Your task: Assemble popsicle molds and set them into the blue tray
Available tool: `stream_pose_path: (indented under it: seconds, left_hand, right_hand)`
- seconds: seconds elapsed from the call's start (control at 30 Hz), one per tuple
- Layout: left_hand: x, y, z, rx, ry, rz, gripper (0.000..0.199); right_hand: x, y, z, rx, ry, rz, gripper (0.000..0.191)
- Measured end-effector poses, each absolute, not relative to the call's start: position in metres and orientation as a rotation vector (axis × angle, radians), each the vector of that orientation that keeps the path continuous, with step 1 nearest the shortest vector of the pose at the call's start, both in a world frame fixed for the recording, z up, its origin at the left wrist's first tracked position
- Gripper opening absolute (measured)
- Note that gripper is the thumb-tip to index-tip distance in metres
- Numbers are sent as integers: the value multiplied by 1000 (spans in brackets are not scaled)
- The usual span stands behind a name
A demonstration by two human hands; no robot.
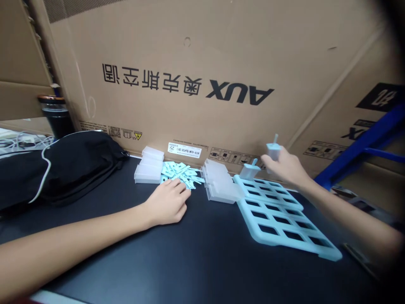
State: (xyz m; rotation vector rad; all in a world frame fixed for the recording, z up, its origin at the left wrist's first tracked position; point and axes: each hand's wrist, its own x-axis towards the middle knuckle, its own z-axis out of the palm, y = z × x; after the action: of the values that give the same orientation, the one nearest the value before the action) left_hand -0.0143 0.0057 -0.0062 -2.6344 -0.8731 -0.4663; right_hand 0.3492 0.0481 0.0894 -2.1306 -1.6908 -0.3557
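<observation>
My right hand (286,166) grips a clear popsicle mould (274,153) with a light blue lid and stick, holding it upright above the far right of the light blue rack (262,236). Another lidded popsicle mould (249,171) stands in the rack's far left corner. My left hand (169,200) rests at the near edge of a pile of light blue popsicle sticks (182,171), fingers curled and tips hidden. Whether it holds one of them I cannot make out. Clear empty moulds (148,171) lie left of the pile, and more clear moulds (220,181) lie between it and the rack.
A large cardboard box (190,114) with upside-down print walls off the back of the black table (177,261). On the left lie a black bag (79,164) with a white cord and a dark bottle (57,116). A blue metal bar (363,145) slants at the right.
</observation>
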Motion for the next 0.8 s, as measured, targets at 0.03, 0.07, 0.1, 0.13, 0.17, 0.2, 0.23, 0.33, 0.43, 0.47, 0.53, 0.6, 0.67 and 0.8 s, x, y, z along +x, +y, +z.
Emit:
stream_pose_path:
  seconds: [0.03, 0.07, 0.1, 0.13, 0.17, 0.2, 0.23, 0.33, 0.43, 0.47, 0.53, 0.6, 0.67, 0.8]
  left_hand:
    - [-15, 5, -8, -2635, -911, -468, 13]
    - [-15, 5, -8, -2639, -941, -469, 14]
    - [-14, 5, -9, -2648, -961, -468, 14]
    - [-14, 7, -8, -2661, -977, -466, 14]
    - [-13, 8, -8, -2674, -994, -466, 14]
    - [-13, 9, -8, -2685, -1005, -466, 15]
    - [-13, 10, -7, -2693, -1015, -466, 15]
    - [-14, 11, -7, -2707, -1031, -474, 14]
    - [-15, 12, -8, -2728, -1025, -479, 14]
    - [-15, 13, -8, -2734, -1020, -479, 15]
    - [-15, 13, -9, -2740, -1013, -479, 15]
    - [-15, 14, -9, -2742, -1016, -477, 15]
    - [-15, 14, -9, -2741, -1025, -473, 15]
    - [-16, 13, -8, -2744, -1037, -461, 15]
  right_hand:
    - [333, 53, 97, -2180, -1717, -365, 46]
    - [316, 58, 105, -2223, -1785, -367, 46]
    - [298, 64, 112, -2211, -1905, -380, 45]
    - [280, 69, 118, -2175, -2042, -413, 44]
    - [263, 75, 122, -2141, -2174, -468, 43]
    - [247, 80, 126, -2112, -2292, -542, 42]
    - [233, 84, 127, -2082, -2399, -617, 42]
    - [200, 94, 127, -2002, -2625, -782, 50]
    - [181, 95, 123, -1938, -2699, -835, 58]
    - [176, 95, 123, -1925, -2707, -831, 60]
    - [169, 93, 122, -1904, -2732, -807, 64]
    - [164, 92, 121, -1859, -2765, -812, 63]
    - [161, 92, 120, -1768, -2797, -867, 59]
    - [158, 95, 116, -1620, -2826, -892, 57]
